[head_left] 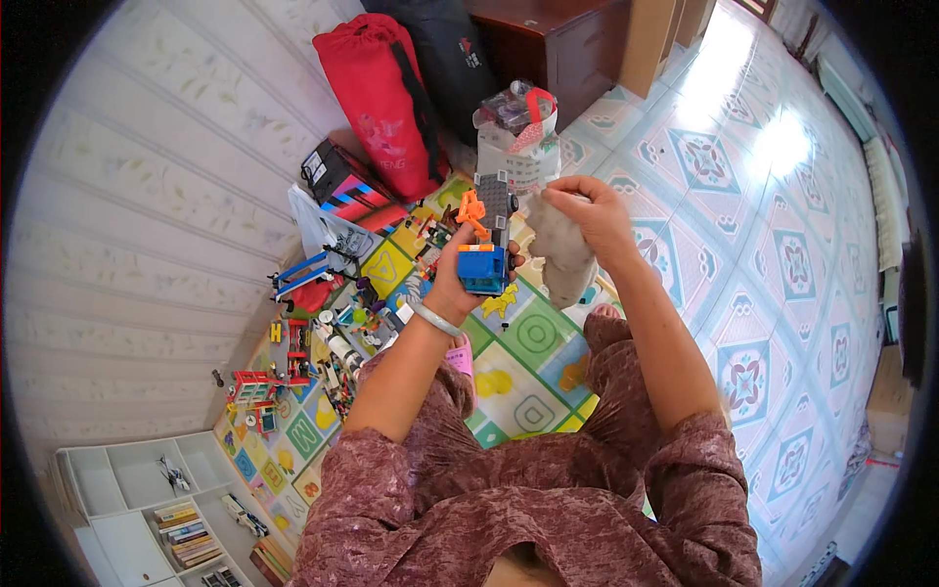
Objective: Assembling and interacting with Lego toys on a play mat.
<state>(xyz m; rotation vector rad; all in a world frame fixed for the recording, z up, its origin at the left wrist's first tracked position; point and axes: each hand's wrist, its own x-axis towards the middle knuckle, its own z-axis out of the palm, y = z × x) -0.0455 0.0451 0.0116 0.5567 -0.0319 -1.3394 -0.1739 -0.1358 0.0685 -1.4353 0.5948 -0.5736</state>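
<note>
My left hand (458, 287) is wrapped round a toy truck (483, 270) built of plastic bricks. The truck has a blue cab, a dark grey flat bed and an orange crane-like part on its side. To the right of it, my right hand (594, 217) pinches the top of a greyish-beige cloth (565, 251), which hangs down limp beside the truck. Cloth and truck are close together; whether they touch I cannot tell. Some of my left fingers are hidden behind the truck.
Loose bricks and built toys (337, 352) cover the left side of the patterned play mat (528, 342). A white bag (518, 161), a red bag (381, 108) and a dark box (337, 176) stand at the far side. A white shelf (108, 479) with books is at the lower left.
</note>
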